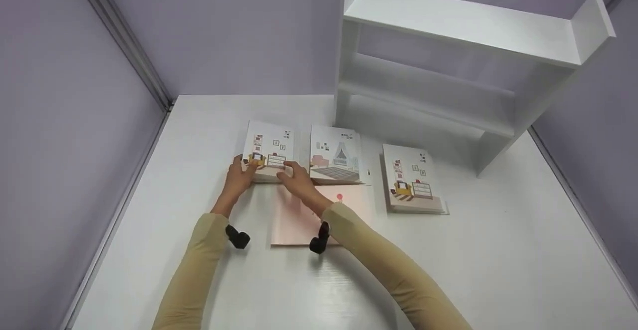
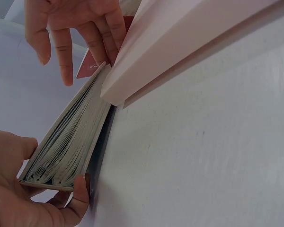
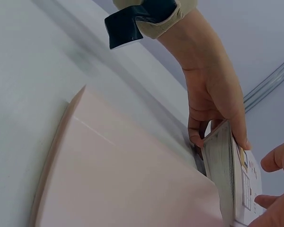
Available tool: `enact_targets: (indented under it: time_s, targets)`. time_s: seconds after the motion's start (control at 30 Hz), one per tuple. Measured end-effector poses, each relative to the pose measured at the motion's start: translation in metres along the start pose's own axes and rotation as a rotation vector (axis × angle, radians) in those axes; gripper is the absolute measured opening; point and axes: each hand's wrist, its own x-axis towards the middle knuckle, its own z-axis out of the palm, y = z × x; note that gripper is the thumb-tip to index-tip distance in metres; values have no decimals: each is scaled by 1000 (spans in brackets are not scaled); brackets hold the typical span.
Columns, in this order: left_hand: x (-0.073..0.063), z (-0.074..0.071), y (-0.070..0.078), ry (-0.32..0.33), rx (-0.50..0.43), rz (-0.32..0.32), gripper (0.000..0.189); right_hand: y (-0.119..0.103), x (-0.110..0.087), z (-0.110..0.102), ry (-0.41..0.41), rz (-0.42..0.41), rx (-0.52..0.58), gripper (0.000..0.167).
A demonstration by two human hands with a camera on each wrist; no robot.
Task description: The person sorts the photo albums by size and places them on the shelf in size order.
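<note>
My left hand [image 1: 240, 178] grips the near-left edge of a thick white book [image 1: 273, 140] with a drawn yellow chair and dresser on its cover. In the left wrist view, its thumb lies on the cover and its fingers are curled below the spine [image 2: 47, 184]; the book tilts up from the table, showing its page edges [image 2: 68, 142]. My right hand [image 1: 301, 183] is at the book's near-right corner, fingers spread and loosely bent. A pink book [image 1: 294, 220] lies flat below the right wrist. Beside the gripped book lies another white book [image 1: 339, 143] with a tent drawing.
Farther right on the white table [image 1: 498, 250] lies a third white book [image 1: 411, 173] with the chair-and-dresser cover. A white two-tier shelf [image 1: 463, 18] stands behind it at the back right. Lilac walls [image 1: 239, 36] enclose the table at the back and sides.
</note>
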Motion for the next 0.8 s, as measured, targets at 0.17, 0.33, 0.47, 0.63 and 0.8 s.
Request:
enact_targets:
  time_s: [0.17,0.33,0.47,0.63,0.8]
  targets:
    - [0,-3,-3,-1,3,10,69,1,0,3,16,6,-53,49]
    - [-1,-7,-3,-14,-38,-8,70,2,1,5,49,-20,-72,49]
    - [-2,-9,-3,-26,-71,-23,71,3,0,8,58,-8,-75,51]
    - [-2,-10,-3,-32,-88,-33,74,4,-1,11,63,3,-78,53]
    - [0,-12,-6,-26,-99,-36,74,6,0,8,62,-24,-66,51]
